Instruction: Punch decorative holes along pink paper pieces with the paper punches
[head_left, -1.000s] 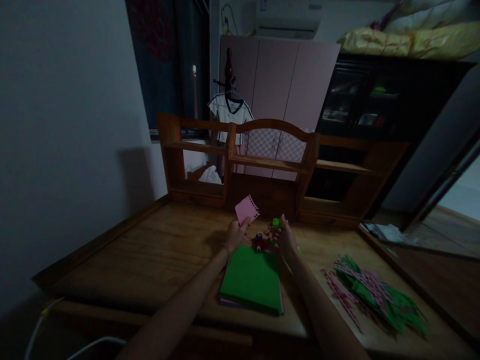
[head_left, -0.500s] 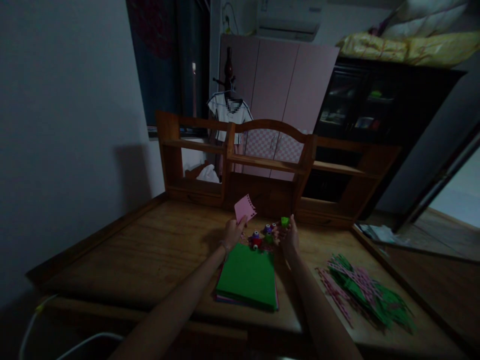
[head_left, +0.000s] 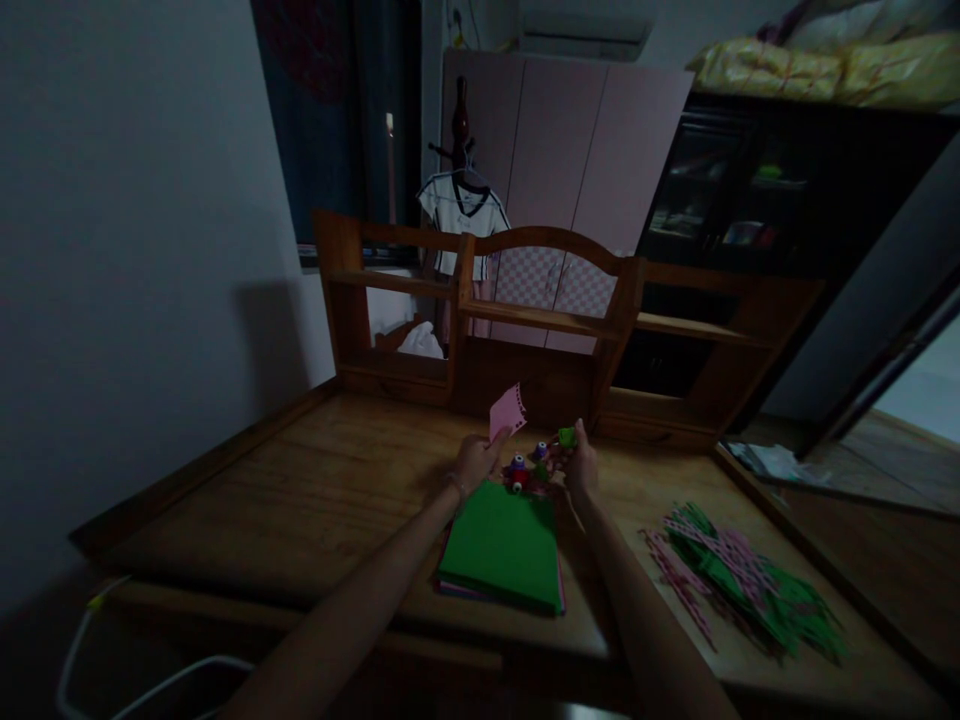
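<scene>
On the tabletop (head_left: 315,500), in the head view, a green paper pad (head_left: 501,548) lies flat, and it is the landmark here. Just past the pad's far edge, on its left, the left hand (head_left: 474,462) is up off the wood. Its grip is pinched shut on a pink card (head_left: 507,410), which stands up and tilts above the hand. The card's top edge has a row of small notches. Just past the pad's far edge, on its right, the right hand (head_left: 580,468) has its grip closed around a small green punch (head_left: 567,437), held at the fingertips. Between the two hands, right at the pad's far edge, sit more little punches (head_left: 525,468), red and purple, close together. Well to the right of the pad lies a heap of green and pink paper strips (head_left: 742,585). Behind the pad, at the back of the tabletop, stands a wooden shelf (head_left: 540,320). It is too dark to see finer details.
</scene>
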